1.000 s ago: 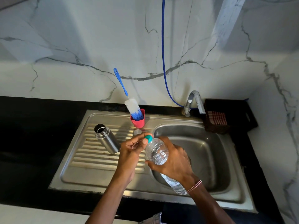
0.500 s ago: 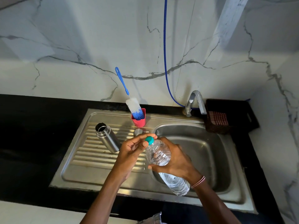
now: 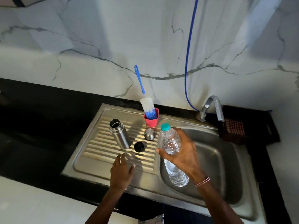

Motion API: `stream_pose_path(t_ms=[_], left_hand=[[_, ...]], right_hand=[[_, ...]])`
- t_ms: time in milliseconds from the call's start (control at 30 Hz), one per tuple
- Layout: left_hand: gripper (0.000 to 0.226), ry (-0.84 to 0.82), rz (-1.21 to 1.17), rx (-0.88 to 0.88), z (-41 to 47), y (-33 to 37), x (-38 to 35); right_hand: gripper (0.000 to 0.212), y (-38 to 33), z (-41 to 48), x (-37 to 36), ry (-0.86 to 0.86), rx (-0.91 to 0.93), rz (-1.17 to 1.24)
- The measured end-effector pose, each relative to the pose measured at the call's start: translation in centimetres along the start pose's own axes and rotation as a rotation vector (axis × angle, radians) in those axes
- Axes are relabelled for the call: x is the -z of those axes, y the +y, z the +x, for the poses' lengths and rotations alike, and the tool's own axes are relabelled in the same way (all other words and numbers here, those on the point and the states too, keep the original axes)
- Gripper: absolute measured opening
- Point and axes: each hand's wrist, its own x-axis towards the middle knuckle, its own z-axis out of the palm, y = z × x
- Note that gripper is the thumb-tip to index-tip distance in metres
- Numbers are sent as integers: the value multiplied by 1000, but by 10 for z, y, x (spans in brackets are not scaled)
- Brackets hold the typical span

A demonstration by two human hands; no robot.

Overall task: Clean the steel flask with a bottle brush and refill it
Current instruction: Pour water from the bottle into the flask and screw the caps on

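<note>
My right fingers (image 3: 178,130) are curled round the upper body of the bottle (image 3: 169,143), thumb on its near side, so the right hand (image 3: 184,154) grips it just below the teal cap (image 3: 165,127), which is on. The left fingers (image 3: 119,159) are straight and spread and hold nothing. I cannot tell whether the left hand (image 3: 121,172) touches the drainboard (image 3: 97,154) or only hovers over it.

The flask (image 3: 120,136) stands upright on the drainboard at 12 o'clock from my left hand, its mouth open. At 3 o'clock from it lies its steel lid (image 3: 149,134), and at 4 o'clock the black stopper (image 3: 139,146). The brush (image 3: 148,107) stands head down in a pink cup (image 3: 151,122) at 2 o'clock. The bottle hangs over the sink (image 3: 226,159), with the tap (image 3: 212,107) at 2 o'clock from it.

I judge the flask stiff, smooth and likely slick if wet, and light if empty. I would wrap the left hand round its middle to steady it on the ribs. The bottle looks thin-walled, soft and well filled, so heavy. A hard squeeze once the cap is off could spurt water, so I would keep the hold on the ribbed shoulder.

I count one flask, one steel lid, one stopper, one brush, one cup, one bottle and one tap.
</note>
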Motion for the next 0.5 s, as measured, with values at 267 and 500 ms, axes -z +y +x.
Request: stream_pose_path(t_ms=[267, 500], left_hand=[[95, 43, 88, -65, 16, -30, 6], [102, 12, 60, 13, 40, -48, 0]], right_hand=[[83, -26, 50, -30, 27, 72, 66], [81, -56, 110, -58, 60, 130, 142]])
